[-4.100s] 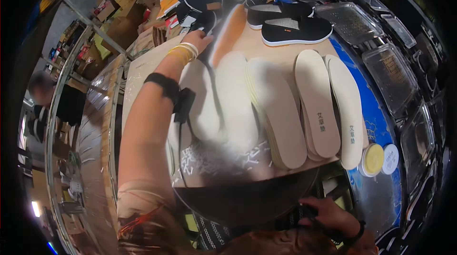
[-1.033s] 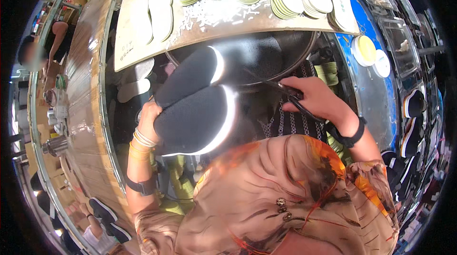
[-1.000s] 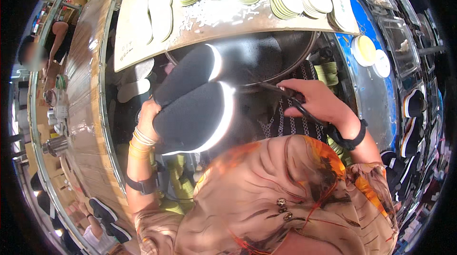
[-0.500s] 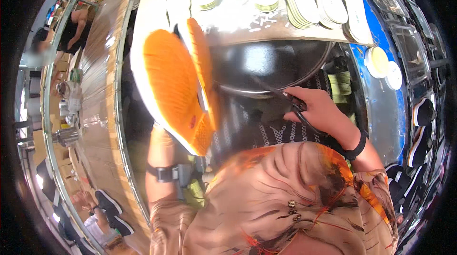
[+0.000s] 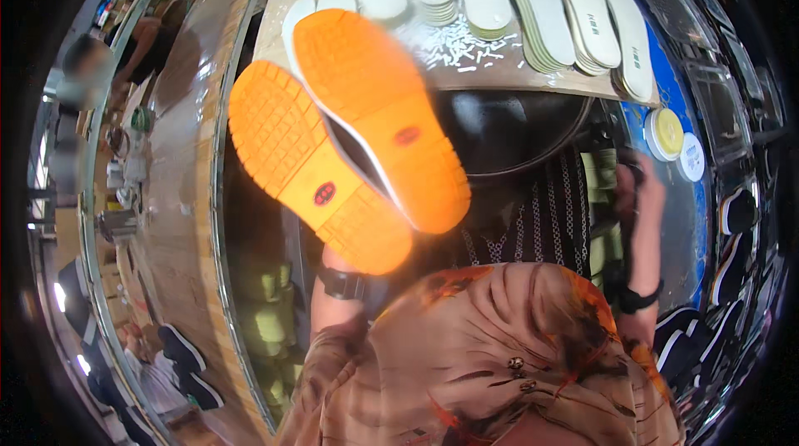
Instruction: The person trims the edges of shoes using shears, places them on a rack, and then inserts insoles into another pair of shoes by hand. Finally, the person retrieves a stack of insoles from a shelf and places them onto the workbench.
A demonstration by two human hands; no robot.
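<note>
A pair of shoes with orange treaded soles is held up in front of me, soles toward me and side by side at a slant. My left hand is behind them, closed on the pair; its fingers are hidden. Off to the right, beside the blue surface, my right hand is smeared by motion. A dark shape in its fingers looks like the black-handled scissors; their blades cannot be made out.
Several stacks of pale insoles line the board ahead, with white scraps scattered between. Below its edge is a large black basin. Two round lids lie on the blue surface. A long table runs along the left; people are beyond it.
The shoes have turned so both soles face me, and they sit further right. My right hand has moved from near the basin's rim out to the right.
</note>
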